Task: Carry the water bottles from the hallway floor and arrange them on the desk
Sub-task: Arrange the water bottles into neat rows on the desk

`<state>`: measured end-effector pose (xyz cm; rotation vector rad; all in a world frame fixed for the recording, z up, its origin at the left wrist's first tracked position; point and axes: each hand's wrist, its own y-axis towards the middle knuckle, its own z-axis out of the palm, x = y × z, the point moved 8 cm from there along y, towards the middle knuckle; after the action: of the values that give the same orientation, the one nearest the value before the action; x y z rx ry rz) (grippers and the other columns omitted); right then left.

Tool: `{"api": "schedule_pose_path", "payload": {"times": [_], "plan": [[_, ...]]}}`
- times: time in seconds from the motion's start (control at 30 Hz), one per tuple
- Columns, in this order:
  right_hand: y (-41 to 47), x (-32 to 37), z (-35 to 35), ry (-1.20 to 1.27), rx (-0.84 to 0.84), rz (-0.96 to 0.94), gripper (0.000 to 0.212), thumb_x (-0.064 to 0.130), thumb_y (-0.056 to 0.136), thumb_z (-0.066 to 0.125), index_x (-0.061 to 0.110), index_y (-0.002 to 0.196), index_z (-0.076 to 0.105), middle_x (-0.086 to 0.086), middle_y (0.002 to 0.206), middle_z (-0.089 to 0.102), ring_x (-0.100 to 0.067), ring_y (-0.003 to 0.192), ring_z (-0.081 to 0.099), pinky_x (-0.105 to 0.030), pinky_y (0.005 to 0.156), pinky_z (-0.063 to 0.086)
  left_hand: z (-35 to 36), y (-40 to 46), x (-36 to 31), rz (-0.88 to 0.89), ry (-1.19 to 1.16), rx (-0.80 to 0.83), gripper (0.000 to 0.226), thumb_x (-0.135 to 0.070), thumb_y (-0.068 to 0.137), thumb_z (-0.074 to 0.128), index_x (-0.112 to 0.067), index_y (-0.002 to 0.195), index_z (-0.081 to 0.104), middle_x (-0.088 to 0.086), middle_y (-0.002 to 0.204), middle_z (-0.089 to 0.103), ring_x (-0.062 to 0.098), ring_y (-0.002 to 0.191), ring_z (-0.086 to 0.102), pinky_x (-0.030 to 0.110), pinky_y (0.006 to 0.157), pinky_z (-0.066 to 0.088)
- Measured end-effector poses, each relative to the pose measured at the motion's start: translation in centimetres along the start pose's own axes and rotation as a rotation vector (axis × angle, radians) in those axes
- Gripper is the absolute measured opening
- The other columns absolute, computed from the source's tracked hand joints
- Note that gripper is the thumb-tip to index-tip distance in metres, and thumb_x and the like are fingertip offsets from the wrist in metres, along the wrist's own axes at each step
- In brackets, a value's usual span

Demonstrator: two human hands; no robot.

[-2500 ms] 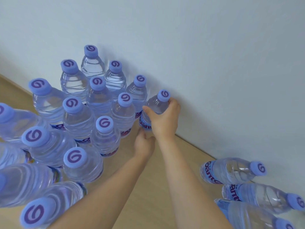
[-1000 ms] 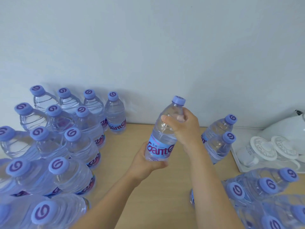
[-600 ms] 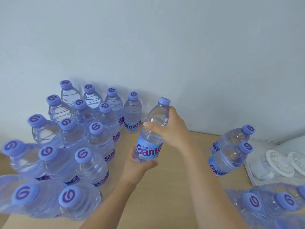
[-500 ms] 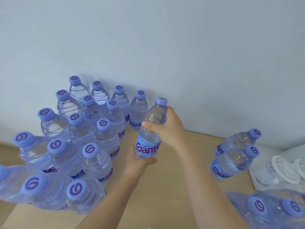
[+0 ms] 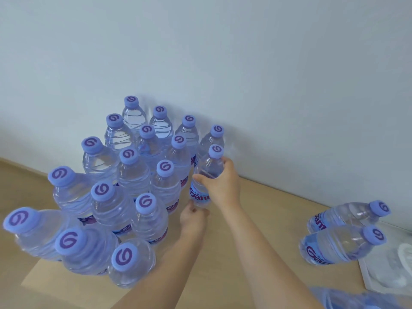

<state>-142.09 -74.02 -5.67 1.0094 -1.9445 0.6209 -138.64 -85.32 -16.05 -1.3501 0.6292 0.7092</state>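
Against the pale wall, your light wooden desk [image 5: 256,219] holds many arranged bottles; both hands clasp one clear purple-capped water bottle [image 5: 206,175], right hand [image 5: 223,186] high, left hand [image 5: 192,219] at its base, few left.

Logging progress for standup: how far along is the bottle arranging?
Done: a tight group of upright bottles stands on the desk against the wall. In hand: the right hand grips one more bottle at the group's right edge, with the left hand at its base. Left: two bottles stand apart on the right, and something blue at the bottom right edge is too blurred to tell. The hallway is out of view.
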Motion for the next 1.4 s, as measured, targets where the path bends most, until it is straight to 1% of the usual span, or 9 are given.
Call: {"api": "schedule_pose_path", "payload": {"times": [0.27,0.4,0.7,0.8,0.9,0.97,1.1,1.27,1.4], "plan": [[0.4,0.2,1.3,0.014,-0.03,-0.063,0.071,0.036,0.06,0.086,0.021,0.119,0.048,0.005,0.117,0.059,-0.016,0.108,0.056,-0.039,0.089,0.048,0.2,1.2,-0.2,0.002,0.02,-0.02,0.059,0.004,0.089,0.046,-0.01,0.145,0.034,0.008,0.117,0.055,0.005,0.076,0.051,0.014,0.061,0.038],[0.0,0.2,1.4,0.023,-0.042,-0.096,0.074,0.035,0.063,0.084,0.019,0.125,0.046,0.005,0.122,0.056,-0.017,0.114,0.052,-0.039,0.094,0.045,0.4,0.9,-0.2,0.014,0.006,0.003,0.061,0.001,0.09,0.044,-0.013,0.147,0.029,0.012,0.138,0.047,0.016,0.107,0.052,0.024,0.087,0.036],[-0.2,0.2,1.5,0.028,-0.014,-0.123,0.079,0.031,0.065,0.084,0.016,0.13,0.042,0.001,0.127,0.049,-0.018,0.119,0.047,-0.029,0.097,0.04,0.6,0.8,-0.4,0.042,0.055,0.047,0.049,-0.002,0.091,0.041,-0.008,0.139,0.042,0.013,0.126,0.059,0.018,0.097,0.057,0.026,0.08,0.042],[-0.4,0.4,1.2,-0.01,0.036,-0.104,0.097,0.037,0.061,0.086,0.015,0.139,0.033,-0.002,0.132,0.043,-0.019,0.123,0.04,-0.026,0.099,0.035,0.7,0.4,-1.0,0.076,0.101,0.038,0.042,-0.003,0.091,0.043,-0.008,0.132,0.048,0.015,0.117,0.063,0.023,0.095,0.059,0.032,0.082,0.045],[-2.0,0.3,-0.8,-0.024,0.071,-0.118,0.094,0.044,0.063,0.082,0.022,0.139,0.032,0.02,0.121,0.036,-0.004,0.116,0.03,-0.014,0.096,0.029,1.1,-0.2,-1.7,0.121,0.219,0.001,0.04,-0.009,0.094,0.046,-0.006,0.134,0.045,0.01,0.125,0.057,0.027,0.103,0.056,0.034,0.085,0.045],[-3.6,-0.4,-4.0,-0.007,-0.022,-0.111,0.077,0.042,0.073,0.076,0.019,0.136,0.038,0.023,0.117,0.032,-0.002,0.117,0.028,-0.008,0.094,0.022,2.2,-0.8,-0.8,0.096,0.278,0.053,0.057,-0.005,0.09,0.051,-0.005,0.143,0.031,0.002,0.131,0.044,0.018,0.102,0.046,0.029,0.083,0.037],[-6.8,-0.8,-14.0,-0.119,-0.459,-0.131,0.045,0.017,0.084,0.066,0.005,0.125,0.049,-0.001,0.121,0.044,-0.022,0.121,0.039,-0.021,0.099,0.025,5.9,-3.7,2.1,0.067,0.448,0.203,0.071,-0.004,0.087,0.056,-0.005,0.148,0.019,0.011,0.151,0.027,0.023,0.134,0.033,0.029,0.101,0.03],[-7.4,-4.1,-23.4,-0.647,-0.546,0.285,0.04,0.011,0.09,0.05,0.005,0.13,0.042,-0.019,0.135,0.039,-0.034,0.125,0.031,-0.039,0.1,0.027,11.1,-7.6,5.2,0.077,0.609,0.476,0.069,-0.009,0.087,0.057,-0.004,0.147,0.023,0.008,0.153,0.027,0.02,0.138,0.028,0.03,0.108,0.027],[-8.4,-7.5,-25.5,-0.608,-0.464,0.536,0.047,0.008,0.091,0.047,0.004,0.135,0.032,-0.019,0.132,0.036,-0.036,0.12,0.034,-0.041,0.094,0.036,14.4,-9.5,6.2,0.11,0.678,0.64,0.064,-0.01,0.088,0.054,-0.01,0.146,0.026,0.002,0.149,0.032,0.015,0.126,0.038,0.025,0.094,0.032]]}}
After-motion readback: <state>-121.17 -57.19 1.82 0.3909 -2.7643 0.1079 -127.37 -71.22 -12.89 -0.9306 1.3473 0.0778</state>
